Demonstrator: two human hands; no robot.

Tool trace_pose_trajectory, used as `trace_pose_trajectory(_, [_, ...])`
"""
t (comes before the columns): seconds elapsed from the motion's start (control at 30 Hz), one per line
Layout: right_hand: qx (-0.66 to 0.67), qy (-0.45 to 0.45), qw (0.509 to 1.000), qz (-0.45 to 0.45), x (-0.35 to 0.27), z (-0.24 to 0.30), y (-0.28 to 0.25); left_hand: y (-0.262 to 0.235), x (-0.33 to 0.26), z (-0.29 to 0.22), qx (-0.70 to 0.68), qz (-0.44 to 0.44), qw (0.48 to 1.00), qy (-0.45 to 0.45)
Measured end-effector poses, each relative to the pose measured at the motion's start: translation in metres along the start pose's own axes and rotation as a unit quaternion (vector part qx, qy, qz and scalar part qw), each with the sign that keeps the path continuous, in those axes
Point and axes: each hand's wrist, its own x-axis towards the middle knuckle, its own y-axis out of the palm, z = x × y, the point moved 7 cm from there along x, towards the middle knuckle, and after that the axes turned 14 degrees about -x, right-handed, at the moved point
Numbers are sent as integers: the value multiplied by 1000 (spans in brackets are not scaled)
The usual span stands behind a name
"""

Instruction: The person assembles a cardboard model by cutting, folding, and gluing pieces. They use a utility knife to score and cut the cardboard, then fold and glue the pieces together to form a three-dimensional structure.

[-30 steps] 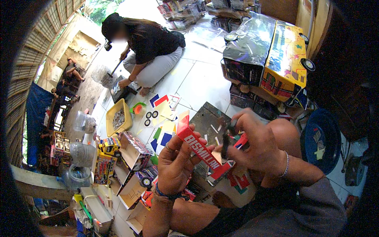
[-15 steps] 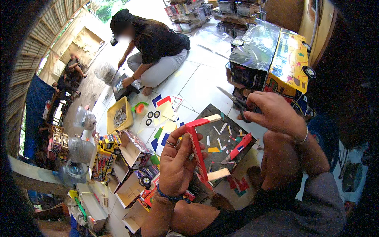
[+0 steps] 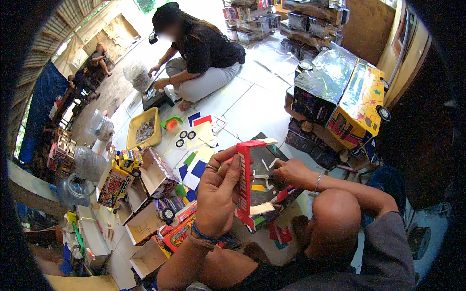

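My left hand (image 3: 216, 201) is closed around a red-covered, U-shaped wooden piece (image 3: 245, 177), held upright with its thumb against the long side. Two bare pale wood ends stick out of it to the right, at top and bottom. Beyond the piece, my right hand (image 3: 295, 173) is low over a dark work board (image 3: 261, 154), its fingers closed on what look like scissors (image 3: 264, 177), with the blades toward the red piece. Small coloured scraps and a red strip (image 3: 285, 194) lie on the board, partly covered by my hands.
Coloured sheets (image 3: 199, 169), black toy wheels (image 3: 183, 135) and a yellow tub of scraps (image 3: 158, 138) lie ahead-left. Toy trucks (image 3: 116, 186) and open wooden boxes (image 3: 145, 225) crowd the left. A large yellow toy truck (image 3: 361, 99) stands right. Another person (image 3: 204, 58) sits working ahead.
My right hand has come down and left, from beside the big truck to over the board. My left hand still holds the red piece, now turned more upright.
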Motion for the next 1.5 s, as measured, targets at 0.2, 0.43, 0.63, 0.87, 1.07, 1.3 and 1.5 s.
trace_pose_trajectory(0.2, [311,103,929,-172,-16,-45,-131,-2,6,0,-44,-6,999,-22])
trace_pose_trajectory(0.43, [-27,-19,940,-340,-56,7,-258,-5,11,9,4,-12,999,-36])
trace_pose_trajectory(0.63, [-103,-50,891,-439,-59,24,-269,10,2,14,-58,32,995,-71])
trace_pose_trajectory(0.87, [-113,-59,874,-468,-71,28,-264,12,-4,24,-121,47,984,-124])
trace_pose_trajectory(1.07, [-129,-74,873,-465,-81,34,-262,14,-10,18,-10,37,997,-72])
trace_pose_trajectory(1.3, [-136,-54,865,-480,-86,36,-264,22,-11,6,120,27,992,11])
trace_pose_trajectory(1.5, [-136,-32,848,-511,-92,25,-269,32,-14,11,36,36,997,-54])
